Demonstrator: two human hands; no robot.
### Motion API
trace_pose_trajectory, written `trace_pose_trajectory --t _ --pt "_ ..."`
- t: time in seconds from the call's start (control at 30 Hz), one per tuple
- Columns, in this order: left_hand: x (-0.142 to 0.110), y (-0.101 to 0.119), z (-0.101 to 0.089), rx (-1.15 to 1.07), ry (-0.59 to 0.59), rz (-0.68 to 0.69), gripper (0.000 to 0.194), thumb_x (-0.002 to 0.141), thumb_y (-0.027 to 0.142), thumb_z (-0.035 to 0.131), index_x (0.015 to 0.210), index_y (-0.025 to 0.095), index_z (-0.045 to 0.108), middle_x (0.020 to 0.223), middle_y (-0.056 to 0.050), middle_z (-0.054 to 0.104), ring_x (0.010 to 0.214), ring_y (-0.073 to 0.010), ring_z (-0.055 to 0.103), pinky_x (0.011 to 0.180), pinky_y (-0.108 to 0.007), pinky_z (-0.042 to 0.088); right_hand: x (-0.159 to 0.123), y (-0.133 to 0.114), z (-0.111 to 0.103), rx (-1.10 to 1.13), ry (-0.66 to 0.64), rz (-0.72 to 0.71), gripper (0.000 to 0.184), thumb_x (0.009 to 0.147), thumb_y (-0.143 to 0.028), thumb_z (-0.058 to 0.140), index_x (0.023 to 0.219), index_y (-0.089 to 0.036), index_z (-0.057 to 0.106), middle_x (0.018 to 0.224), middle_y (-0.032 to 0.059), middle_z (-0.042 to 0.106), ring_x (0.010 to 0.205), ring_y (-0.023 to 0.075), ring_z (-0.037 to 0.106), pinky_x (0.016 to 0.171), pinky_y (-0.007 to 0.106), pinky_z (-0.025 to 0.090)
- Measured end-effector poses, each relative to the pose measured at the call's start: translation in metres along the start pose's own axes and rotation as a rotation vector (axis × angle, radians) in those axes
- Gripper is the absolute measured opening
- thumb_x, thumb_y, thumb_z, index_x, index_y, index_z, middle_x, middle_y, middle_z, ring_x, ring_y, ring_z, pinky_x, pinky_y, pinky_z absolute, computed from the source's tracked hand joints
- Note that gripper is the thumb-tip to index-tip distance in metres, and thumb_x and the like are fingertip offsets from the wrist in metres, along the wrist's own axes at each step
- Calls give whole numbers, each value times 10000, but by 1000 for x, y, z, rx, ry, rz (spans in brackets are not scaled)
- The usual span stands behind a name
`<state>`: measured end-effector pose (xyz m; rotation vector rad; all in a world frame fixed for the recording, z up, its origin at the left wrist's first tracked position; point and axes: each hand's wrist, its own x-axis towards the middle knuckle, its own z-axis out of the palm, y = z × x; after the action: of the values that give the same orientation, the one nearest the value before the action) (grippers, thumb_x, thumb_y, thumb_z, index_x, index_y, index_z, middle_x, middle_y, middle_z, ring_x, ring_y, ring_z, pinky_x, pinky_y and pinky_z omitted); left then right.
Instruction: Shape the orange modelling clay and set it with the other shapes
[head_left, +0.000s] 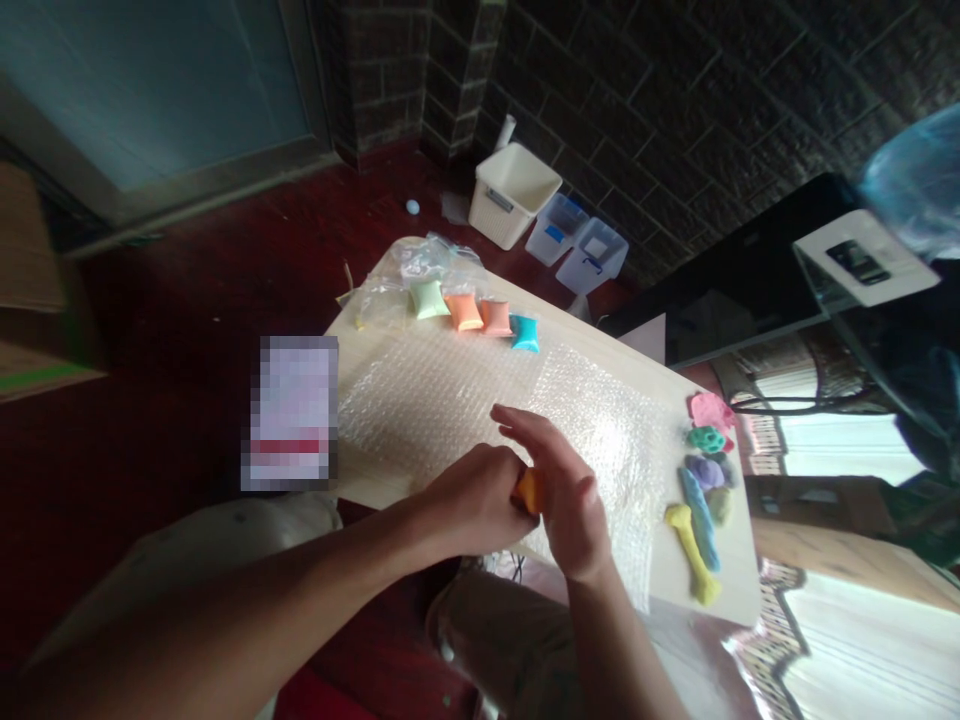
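My two hands meet over the near edge of a pale wooden board (pixel 390 480) covered by a sheet of bubble wrap (pixel 450 390). An orange lump of clay (pixel 529 490) sits between them. My left hand (pixel 472 495) is curled round it from the left. My right hand (pixel 559 480) presses against it from the right, fingers stretched out and pointing left. Several small clay packets lie in a row at the far edge: green (pixel 428 298), orange (pixel 465 312), peach (pixel 496 317) and blue (pixel 525 332).
Shaped clay pieces lie at the board's right end: pink (pixel 710 409), teal (pixel 706 438), purple (pixel 706 471), a blue strip (pixel 701 520) and a yellow bone shape (pixel 694 553). Empty clear bags (pixel 420 265) lie at the far corner. A cream bin (pixel 513 193) and clear boxes (pixel 577 245) stand by the brick wall.
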<state>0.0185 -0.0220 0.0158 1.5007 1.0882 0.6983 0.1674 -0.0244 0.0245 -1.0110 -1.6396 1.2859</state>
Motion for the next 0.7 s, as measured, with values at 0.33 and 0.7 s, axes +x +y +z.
trace_pose_trajectory --t 0.33,0.7 --pt "13 10 -28 -933 -48 -250 410 857 400 709 609 233 429 480 116 275 385 -49 201 393 -231 149 19 30 -22 421 279 179 653 1071 -697 327 1078 -273 823 1106 116 813 1011 322 762 903 496 587" --pt "47 10 -42 -1266 290 -303 518 746 197 705 561 238 223 435 121 201 349 -27 168 357 -197 163 12 34 13 324 -76 385 461 1040 -608 658 1097 -168 779 983 90 771 874 227 734 715 330 608"
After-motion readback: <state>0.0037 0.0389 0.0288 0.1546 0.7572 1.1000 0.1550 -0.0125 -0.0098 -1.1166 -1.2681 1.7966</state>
